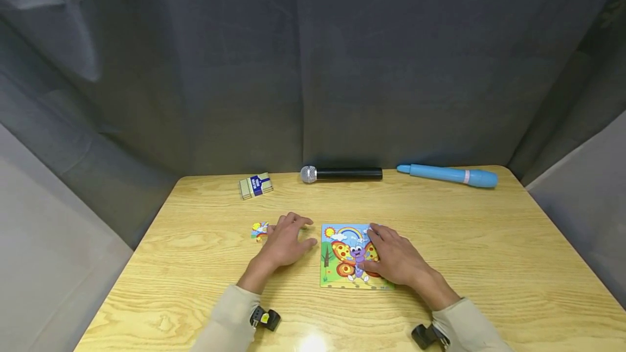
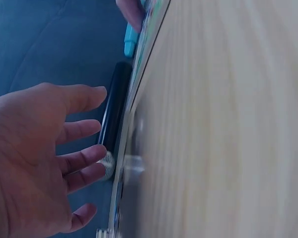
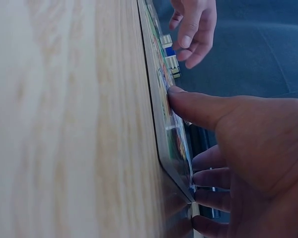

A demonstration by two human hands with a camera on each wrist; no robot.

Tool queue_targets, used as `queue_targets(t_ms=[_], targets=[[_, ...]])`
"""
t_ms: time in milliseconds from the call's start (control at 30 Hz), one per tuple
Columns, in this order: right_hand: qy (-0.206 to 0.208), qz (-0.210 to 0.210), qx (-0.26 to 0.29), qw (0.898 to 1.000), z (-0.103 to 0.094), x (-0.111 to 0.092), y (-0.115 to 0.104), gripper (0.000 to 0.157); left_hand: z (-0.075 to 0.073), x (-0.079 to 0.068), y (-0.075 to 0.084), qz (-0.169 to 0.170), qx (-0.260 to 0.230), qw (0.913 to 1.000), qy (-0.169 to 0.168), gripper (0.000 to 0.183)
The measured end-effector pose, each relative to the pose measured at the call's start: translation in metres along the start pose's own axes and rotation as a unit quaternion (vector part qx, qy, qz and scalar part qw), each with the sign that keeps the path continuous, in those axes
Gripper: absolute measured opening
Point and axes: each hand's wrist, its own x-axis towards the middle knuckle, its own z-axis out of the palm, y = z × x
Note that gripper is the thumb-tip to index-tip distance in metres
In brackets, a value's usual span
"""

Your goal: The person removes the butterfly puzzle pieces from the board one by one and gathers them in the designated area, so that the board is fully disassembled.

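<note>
A square picture puzzle (image 1: 337, 281) of a purple butterfly under a rainbow lies flat on the table. My right hand (image 1: 398, 257) rests over its right side; in the right wrist view the thumb (image 3: 198, 106) touches the picture and the fingers reach along the far edge. To the left of the puzzle, my left hand (image 1: 286, 243) hovers with fingers spread and loosely bent, and nothing shows in its palm in the left wrist view. Just beyond its knuckles lies a small colourful puzzle piece (image 1: 257, 227) with a sun on it, partly hidden by the hand.
Along the back of the wooden table (image 1: 195, 287) lie a clear pack of pale sticks with a blue label (image 1: 256, 185), a black microphone (image 1: 349, 173) with a silver head, and a blue pen-shaped tube (image 1: 440, 174). A dark curtain (image 1: 235, 69) hangs behind the table.
</note>
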Motion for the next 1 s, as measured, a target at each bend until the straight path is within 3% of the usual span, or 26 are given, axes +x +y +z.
queue_targets(t_ms=[533, 1000], targets=[[-0.008, 0.027, 0.002, 1.0, -0.004, 0.001, 0.007, 0.081, 0.017, 0.009, 0.036, 0.06, 0.019, 0.9976, -0.027, 0.043], [-0.045, 0.041, -0.004, 0.998, -0.017, -0.004, 0.022, 0.097, 0.034, 0.017, 0.06, 0.078, 0.04, 0.9953, -0.04, 0.046]])
